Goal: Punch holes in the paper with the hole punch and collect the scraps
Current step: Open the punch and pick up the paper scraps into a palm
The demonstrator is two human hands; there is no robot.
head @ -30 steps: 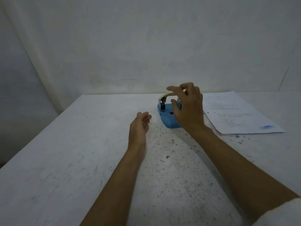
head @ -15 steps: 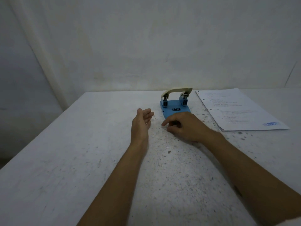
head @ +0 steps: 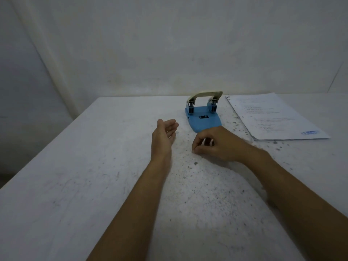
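Note:
A blue hole punch (head: pixel 204 118) with a pale metal handle stands upright on the white table (head: pixel 90 166), nothing pressing it. To its right lies a printed paper stack (head: pixel 273 117) with holes along its left edge. My left hand (head: pixel 163 134) rests on its edge left of the punch, cupped and open, its palm facing right. My right hand (head: pixel 216 143) sits just in front of the punch's base, thumb and fingertips pinched down on the tabletop around a tiny pale paper scrap (head: pixel 193 151). More small scraps (head: pixel 194 159) lie just below the fingertips.
Dark specks and grit are scattered over the table around the punch and toward the paper. A plain wall rises right behind the table's far edge. The table's left edge drops off to a dark floor.
My right hand left the punch's handle, came down to the table in front of the base, and slid slightly nearer while pinching. My left hand stayed cupped in place.

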